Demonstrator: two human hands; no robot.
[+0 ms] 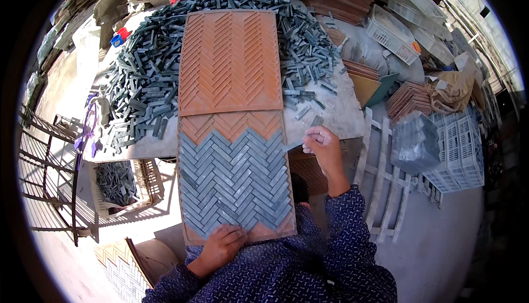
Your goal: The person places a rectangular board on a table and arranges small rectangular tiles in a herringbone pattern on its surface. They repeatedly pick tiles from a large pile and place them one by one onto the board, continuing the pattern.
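In front of me lies an orange herringbone mould tray (190, 236). Slim grey-green stone strips (237, 182) fill most of its slots in a zigzag pattern; the row at its far end shows bare orange. My left hand (225, 243) lies on the tray's near edge, fingers resting over the lowest strips. Beside the tray's right edge, my right hand (324, 151) pinches a small stone strip (293, 146) between thumb and fingers. Another strip (317, 120) shows just beyond the fingertips; whether the hand touches it I cannot tell. A second orange mould tray (230, 60), unfilled, overlaps the far end.
A large heap of loose strips (146, 77) surrounds the trays on the pale table (350, 110). A crate of strips (144, 184) stands below left. To the right are a white pallet (380, 182), white crates (460, 151) and a plastic-wrapped bundle (414, 143).
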